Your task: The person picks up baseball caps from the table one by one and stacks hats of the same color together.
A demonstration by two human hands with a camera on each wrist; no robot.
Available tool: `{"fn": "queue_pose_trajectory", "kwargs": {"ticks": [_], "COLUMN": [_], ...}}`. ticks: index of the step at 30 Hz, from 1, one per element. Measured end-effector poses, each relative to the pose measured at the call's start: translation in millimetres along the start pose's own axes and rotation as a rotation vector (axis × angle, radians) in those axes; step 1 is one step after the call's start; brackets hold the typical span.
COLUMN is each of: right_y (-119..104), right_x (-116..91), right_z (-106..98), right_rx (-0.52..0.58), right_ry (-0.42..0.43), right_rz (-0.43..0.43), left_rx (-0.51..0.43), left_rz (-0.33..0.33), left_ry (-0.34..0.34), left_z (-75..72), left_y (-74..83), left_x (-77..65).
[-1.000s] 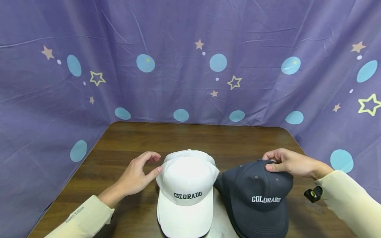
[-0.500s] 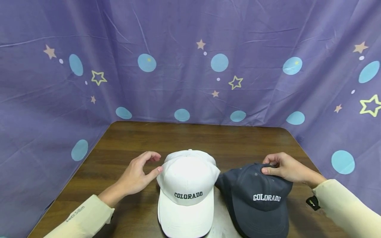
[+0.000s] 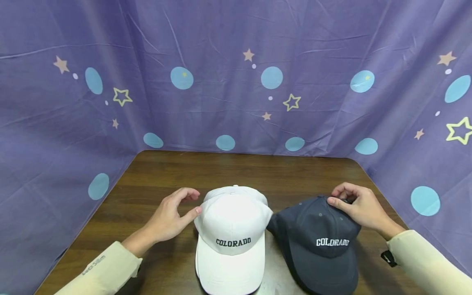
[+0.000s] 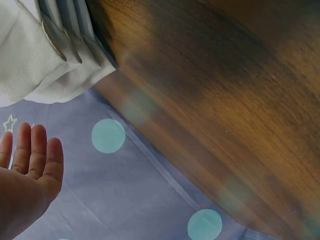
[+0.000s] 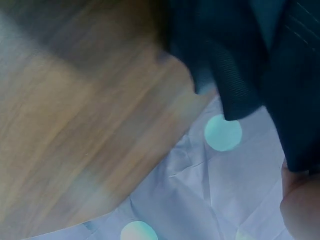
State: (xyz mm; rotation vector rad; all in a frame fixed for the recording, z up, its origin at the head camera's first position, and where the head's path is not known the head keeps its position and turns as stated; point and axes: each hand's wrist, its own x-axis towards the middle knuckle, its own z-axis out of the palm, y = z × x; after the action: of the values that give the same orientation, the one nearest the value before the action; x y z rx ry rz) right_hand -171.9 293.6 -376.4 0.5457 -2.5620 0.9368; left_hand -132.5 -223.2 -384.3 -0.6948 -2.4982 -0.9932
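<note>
A stack of white baseball caps (image 3: 232, 223) with COLORADO in black letters stands at the front middle of the table. My left hand (image 3: 165, 218) is at its left side, fingers loosely bent and thumb tip right at the crown. In the left wrist view, several layered edges of the white caps (image 4: 37, 60) show above the hand (image 4: 32, 180). Right of the white stack sit dark navy baseball caps (image 3: 318, 262) with COLORADO in white. My right hand (image 3: 363, 208) pinches the top one near its crown, thumb in front, fingers partly hidden behind.
The brown wooden table (image 3: 236, 168) extends behind the caps. A purple curtain (image 3: 221, 106) with stars and blue dots hangs around its back and sides. Both stacks stand close side by side, their brims toward the near edge.
My right hand first dips, then rises slightly to the right, and the top navy cap's crown moves up with it. The left hand and the white caps stay put.
</note>
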Motion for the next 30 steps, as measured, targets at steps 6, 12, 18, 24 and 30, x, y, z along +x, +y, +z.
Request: {"fn": "queue_pose_trajectory", "kwargs": {"ticks": [6, 12, 18, 24, 30], "right_y": [10, 0, -26, -55, -78], "right_x": [-5, -5, -10, -29, -50], "right_z": [10, 4, -6, -3, 18], "right_rx": [-0.075, -0.094, -0.158, -0.284, -0.453], "right_ry": [0.035, 0.048, 0.183, 0.312, 0.193], "right_rz": [-0.058, -0.031, -0.057, -0.093, -0.023], "left_rx": [-0.002, 0.003, 0.004, -0.003, 0.0], "left_rz": [0.001, 0.014, 0.009, 0.01, 0.0], "left_ry": [0.001, 0.006, 0.01, 0.01, 0.006], "left_z": [0.2, 0.8, 0.8, 1.0, 1.5], "left_y": [-0.6, -1.9, -1.8, -2.0, -1.5], "left_x": [-0.7, -1.3, -0.9, 0.6, 1.7]}}
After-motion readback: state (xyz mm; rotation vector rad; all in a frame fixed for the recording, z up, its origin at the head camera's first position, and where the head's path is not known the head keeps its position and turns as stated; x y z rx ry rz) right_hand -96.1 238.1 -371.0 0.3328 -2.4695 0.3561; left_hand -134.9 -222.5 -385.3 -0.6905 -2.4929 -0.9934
